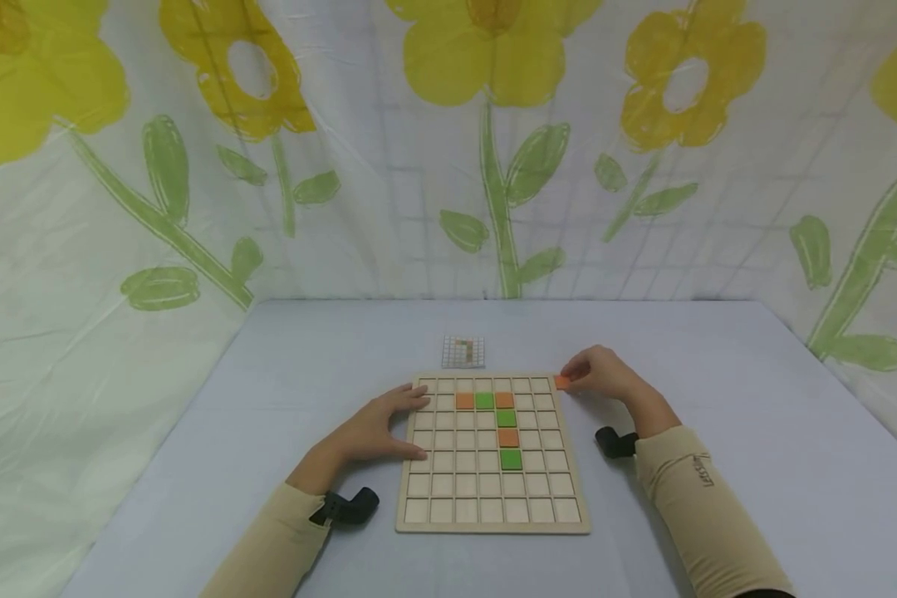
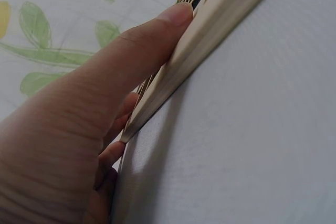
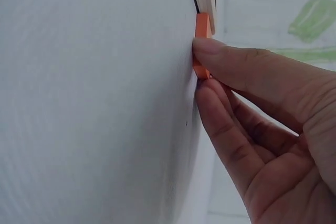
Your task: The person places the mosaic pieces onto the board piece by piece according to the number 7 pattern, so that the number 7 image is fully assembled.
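A wooden grid board [image 1: 493, 528] lies flat on the table, with an orange tile [image 1: 465, 401], a green tile [image 1: 484, 401] and several more tiles in its cells, forming a row that turns downward. My left hand [image 1: 377, 428] rests on the board's left edge, thumb and fingers spread; in the left wrist view the thumb [image 2: 142, 40] lies along the rim. At the board's upper right corner, my right hand [image 1: 604, 374] pinches a loose orange tile [image 3: 201, 27] between thumb and fingers. The tile is beside the board's rim; whether they touch, I cannot tell.
A small pattern card [image 1: 463, 351] with a printed grid lies just behind the board. White cloth covers the table [image 1: 306, 349], and a curtain [image 1: 374, 208] painted with yellow flowers hangs behind it. Each wrist wears a black camera mount [image 1: 355, 507].
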`<state>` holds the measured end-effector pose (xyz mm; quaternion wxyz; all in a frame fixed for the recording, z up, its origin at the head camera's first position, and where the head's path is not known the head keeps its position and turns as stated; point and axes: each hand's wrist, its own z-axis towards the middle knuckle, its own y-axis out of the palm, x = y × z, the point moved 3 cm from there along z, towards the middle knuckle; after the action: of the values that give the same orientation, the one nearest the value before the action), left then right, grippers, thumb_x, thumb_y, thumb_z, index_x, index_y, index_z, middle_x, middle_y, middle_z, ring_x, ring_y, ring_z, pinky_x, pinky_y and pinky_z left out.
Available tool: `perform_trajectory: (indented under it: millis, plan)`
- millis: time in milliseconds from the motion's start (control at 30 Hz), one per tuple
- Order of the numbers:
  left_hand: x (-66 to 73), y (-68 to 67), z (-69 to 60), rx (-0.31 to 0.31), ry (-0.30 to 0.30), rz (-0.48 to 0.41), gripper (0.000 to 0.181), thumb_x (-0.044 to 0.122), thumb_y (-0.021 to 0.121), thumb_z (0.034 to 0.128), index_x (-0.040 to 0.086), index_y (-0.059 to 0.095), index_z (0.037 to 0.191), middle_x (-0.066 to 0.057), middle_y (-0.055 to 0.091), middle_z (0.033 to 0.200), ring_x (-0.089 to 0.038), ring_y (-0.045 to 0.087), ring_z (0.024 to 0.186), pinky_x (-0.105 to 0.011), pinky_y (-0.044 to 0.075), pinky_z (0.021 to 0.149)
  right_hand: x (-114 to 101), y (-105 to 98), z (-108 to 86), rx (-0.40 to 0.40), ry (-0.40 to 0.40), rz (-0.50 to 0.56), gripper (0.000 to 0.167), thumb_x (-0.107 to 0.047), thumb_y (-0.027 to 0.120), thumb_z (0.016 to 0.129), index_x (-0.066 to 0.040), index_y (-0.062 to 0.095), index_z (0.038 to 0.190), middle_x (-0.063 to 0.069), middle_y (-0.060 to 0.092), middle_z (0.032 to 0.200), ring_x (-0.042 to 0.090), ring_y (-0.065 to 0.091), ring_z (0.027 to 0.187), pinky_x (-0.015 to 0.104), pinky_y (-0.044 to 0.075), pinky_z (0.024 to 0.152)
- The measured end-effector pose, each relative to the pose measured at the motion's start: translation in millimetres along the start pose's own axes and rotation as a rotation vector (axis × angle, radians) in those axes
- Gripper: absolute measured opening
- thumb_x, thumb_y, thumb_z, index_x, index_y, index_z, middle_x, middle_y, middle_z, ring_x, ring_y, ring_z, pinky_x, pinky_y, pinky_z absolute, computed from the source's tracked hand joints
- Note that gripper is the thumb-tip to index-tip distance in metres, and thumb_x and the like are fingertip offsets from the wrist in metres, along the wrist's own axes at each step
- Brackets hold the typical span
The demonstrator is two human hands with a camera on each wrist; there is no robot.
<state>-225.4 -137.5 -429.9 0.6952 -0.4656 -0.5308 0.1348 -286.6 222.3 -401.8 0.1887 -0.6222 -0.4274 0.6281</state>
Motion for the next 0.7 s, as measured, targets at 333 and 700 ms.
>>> perform_trajectory:
  millis: [333,700]
  plan:
    - [-0.6,0.0,-0.2,0.007,0.002,0.002,0.084,0.052,0.079,0.0643,0.018,0.05,0.135,0.005,0.035,0.15,-0.024,0.02,0.144,-0.051,0.021,0.116,-3,-5,-3.2,0.013,-0.018,-0.068,0.024,-0.01,0.073,0.078,0.004,0.069,0.098,0.015,0.07,0.094,0.021,0.062,0.086,0.035,0.053,0.075]
    - [-1.3,0.8,0.5,0.007,-0.011,0.003,0.083,0.051,0.08,0.0638,0.018,0.051,0.135,0.004,0.035,0.15,-0.024,0.021,0.144,-0.05,0.021,0.116,-4,-10,-13.8,0.019,-0.009,-0.087,0.024,-0.012,0.074,0.078,0.004,0.069,0.095,0.014,0.069,0.093,0.023,0.062,0.086,0.036,0.053,0.076]
